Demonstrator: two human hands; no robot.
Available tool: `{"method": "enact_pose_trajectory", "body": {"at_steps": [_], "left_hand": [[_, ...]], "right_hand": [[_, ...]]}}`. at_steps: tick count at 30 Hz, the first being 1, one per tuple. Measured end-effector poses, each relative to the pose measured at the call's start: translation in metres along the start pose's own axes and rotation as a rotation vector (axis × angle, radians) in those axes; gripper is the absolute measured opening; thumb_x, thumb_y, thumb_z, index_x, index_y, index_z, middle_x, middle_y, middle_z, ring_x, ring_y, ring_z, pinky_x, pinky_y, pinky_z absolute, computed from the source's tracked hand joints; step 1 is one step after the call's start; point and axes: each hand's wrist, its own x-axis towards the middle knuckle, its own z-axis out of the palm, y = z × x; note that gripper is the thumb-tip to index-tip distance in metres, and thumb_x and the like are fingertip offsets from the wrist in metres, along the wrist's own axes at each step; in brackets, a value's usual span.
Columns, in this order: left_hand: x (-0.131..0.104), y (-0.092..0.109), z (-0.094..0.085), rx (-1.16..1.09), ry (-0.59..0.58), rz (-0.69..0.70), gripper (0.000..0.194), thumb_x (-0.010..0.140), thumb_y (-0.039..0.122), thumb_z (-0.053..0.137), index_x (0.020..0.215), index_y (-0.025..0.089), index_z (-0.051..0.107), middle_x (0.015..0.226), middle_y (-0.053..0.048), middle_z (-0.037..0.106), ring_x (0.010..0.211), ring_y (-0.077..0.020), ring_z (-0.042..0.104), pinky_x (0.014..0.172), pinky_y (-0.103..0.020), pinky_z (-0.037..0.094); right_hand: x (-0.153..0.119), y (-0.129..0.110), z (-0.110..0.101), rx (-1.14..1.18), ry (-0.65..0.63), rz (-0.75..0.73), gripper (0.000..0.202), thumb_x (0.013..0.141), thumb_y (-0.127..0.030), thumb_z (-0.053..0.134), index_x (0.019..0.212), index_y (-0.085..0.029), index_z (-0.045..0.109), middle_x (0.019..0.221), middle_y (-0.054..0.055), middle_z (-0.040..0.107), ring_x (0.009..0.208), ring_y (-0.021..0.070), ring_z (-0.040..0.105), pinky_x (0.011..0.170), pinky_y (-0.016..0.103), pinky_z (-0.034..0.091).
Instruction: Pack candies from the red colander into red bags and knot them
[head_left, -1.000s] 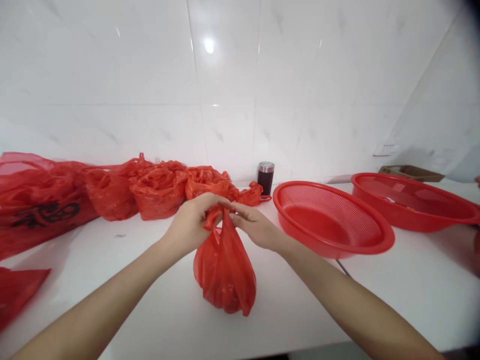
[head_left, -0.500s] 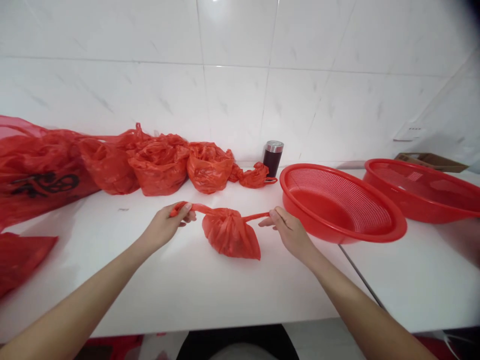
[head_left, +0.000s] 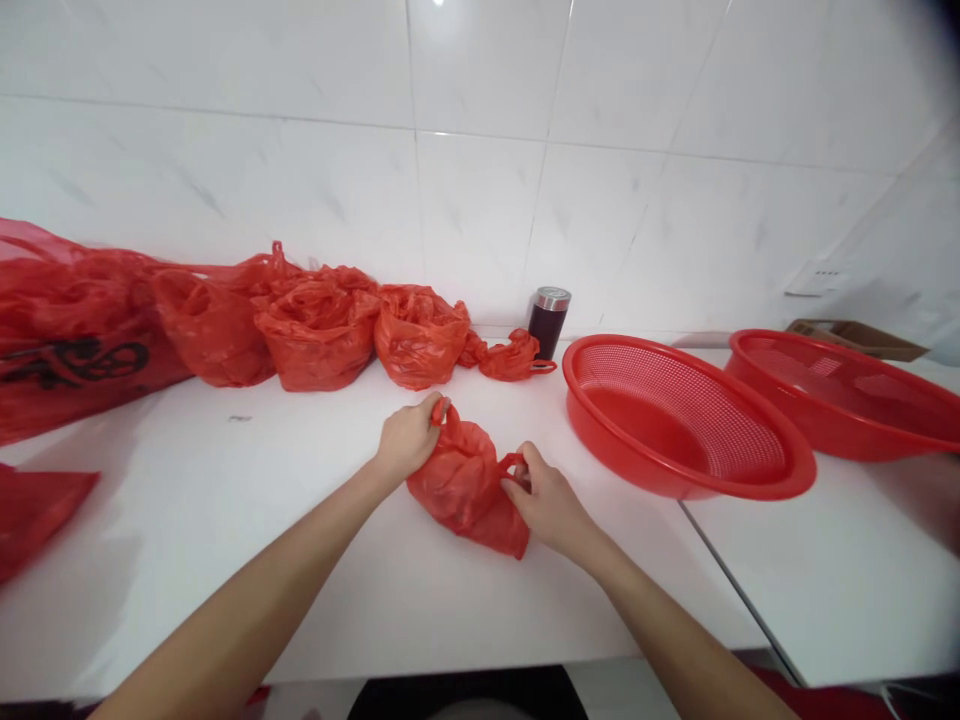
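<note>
A small red plastic bag (head_left: 466, 495) rests on the white table (head_left: 337, 570) in front of me, its top loosely gathered and partly open, something bulging inside that I cannot make out. My left hand (head_left: 411, 432) is closed on one handle at the bag's upper left. On the other side, my right hand (head_left: 541, 498) pinches the second handle, which forms a loop by the fingertips.
Several filled red bags (head_left: 319, 335) line the wall at the left. A dark tumbler (head_left: 548, 325) stands behind a small red bundle (head_left: 514, 357). To the right sit a red colander basin (head_left: 682, 415) and another red basin (head_left: 840, 385), with a brown tray (head_left: 862, 338) behind.
Both hands have come closer together, the left moving right. The handles, stretched taut sideways before, are slack now, and the bag's gathered top has loosened.
</note>
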Motion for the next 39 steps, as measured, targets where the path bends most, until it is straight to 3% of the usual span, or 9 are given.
{"method": "enact_pose_trajectory", "body": {"at_steps": [3, 7, 10, 15, 19, 23, 31, 35, 39], "left_hand": [[0.011, -0.007, 0.005, 0.108, -0.031, -0.046, 0.043, 0.097, 0.044, 0.025, 0.099, 0.022, 0.061, 0.083, -0.010, 0.070, 0.080, -0.0291, 0.067, 0.066, -0.036, 0.044], [0.018, -0.004, 0.028, 0.194, -0.108, -0.033, 0.036, 0.097, 0.041, 0.037, 0.106, 0.018, 0.063, 0.089, -0.008, 0.069, 0.080, -0.0238, 0.066, 0.072, -0.040, 0.049], [0.024, 0.001, 0.045, 0.226, -0.129, -0.011, 0.033, 0.095, 0.041, 0.048, 0.110, 0.015, 0.061, 0.097, -0.007, 0.067, 0.084, -0.0190, 0.065, 0.079, -0.041, 0.052], [0.033, 0.001, 0.056, 0.241, -0.128, 0.043, 0.029, 0.093, 0.038, 0.052, 0.109, 0.016, 0.062, 0.108, -0.008, 0.065, 0.098, -0.0210, 0.062, 0.088, -0.044, 0.049], [0.037, -0.009, 0.054, 0.239, -0.118, 0.017, 0.029, 0.093, 0.038, 0.053, 0.109, 0.016, 0.062, 0.109, -0.008, 0.065, 0.100, -0.0217, 0.062, 0.091, -0.046, 0.048], [0.043, -0.025, 0.048, 0.243, -0.095, -0.107, 0.031, 0.093, 0.038, 0.053, 0.111, 0.015, 0.062, 0.111, -0.009, 0.065, 0.103, -0.0230, 0.061, 0.093, -0.049, 0.046], [0.060, -0.040, 0.046, 0.135, -0.089, -0.317, 0.034, 0.092, 0.042, 0.053, 0.107, 0.014, 0.063, 0.105, -0.008, 0.066, 0.094, -0.0206, 0.064, 0.086, -0.044, 0.051], [0.057, -0.029, 0.031, 0.029, 0.006, -0.240, 0.037, 0.095, 0.046, 0.043, 0.099, 0.016, 0.065, 0.094, -0.007, 0.069, 0.081, -0.0197, 0.065, 0.075, -0.037, 0.051], [0.037, 0.001, 0.007, -0.034, 0.226, -0.015, 0.035, 0.095, 0.045, 0.042, 0.115, 0.023, 0.061, 0.124, -0.009, 0.061, 0.110, -0.0256, 0.057, 0.093, -0.042, 0.042]], "right_hand": [[-0.005, 0.017, -0.005, 0.059, -0.009, 0.044, 0.020, 0.087, -0.030, 0.045, 0.079, -0.024, 0.028, 0.068, -0.007, 0.043, 0.057, 0.0126, 0.044, 0.054, 0.023, 0.033], [-0.011, 0.033, 0.000, -0.107, -0.031, 0.106, 0.019, 0.088, -0.029, 0.043, 0.081, -0.024, 0.026, 0.068, -0.006, 0.047, 0.058, 0.0142, 0.047, 0.053, 0.023, 0.031], [-0.015, 0.038, 0.008, -0.268, -0.029, 0.069, 0.014, 0.090, -0.025, 0.039, 0.085, -0.024, 0.025, 0.069, -0.004, 0.052, 0.060, 0.0165, 0.051, 0.053, 0.024, 0.028], [-0.022, 0.038, 0.014, -0.409, -0.016, 0.072, 0.010, 0.092, -0.026, 0.035, 0.089, -0.024, 0.025, 0.066, -0.003, 0.053, 0.057, 0.0183, 0.051, 0.052, 0.024, 0.025], [-0.037, 0.035, 0.015, -0.369, 0.009, 0.113, 0.018, 0.091, -0.033, 0.038, 0.084, -0.024, 0.024, 0.066, -0.003, 0.053, 0.056, 0.0179, 0.052, 0.052, 0.024, 0.026], [-0.052, 0.032, 0.016, -0.277, 0.023, 0.133, 0.024, 0.093, -0.040, 0.038, 0.081, -0.024, 0.024, 0.065, -0.005, 0.052, 0.054, 0.0160, 0.051, 0.052, 0.023, 0.028], [-0.055, 0.031, 0.014, -0.188, 0.023, 0.133, 0.027, 0.097, -0.045, 0.030, 0.080, -0.024, 0.026, 0.060, -0.007, 0.047, 0.052, 0.0156, 0.048, 0.052, 0.024, 0.027], [-0.059, 0.035, 0.014, -0.076, 0.080, 0.136, 0.030, 0.097, -0.048, 0.031, 0.079, -0.024, 0.026, 0.059, -0.008, 0.043, 0.050, 0.0143, 0.045, 0.052, 0.024, 0.029], [-0.061, 0.036, 0.015, 0.055, 0.154, 0.163, 0.033, 0.096, -0.050, 0.035, 0.076, -0.024, 0.026, 0.059, -0.008, 0.037, 0.051, 0.0131, 0.041, 0.052, 0.023, 0.031]]}}
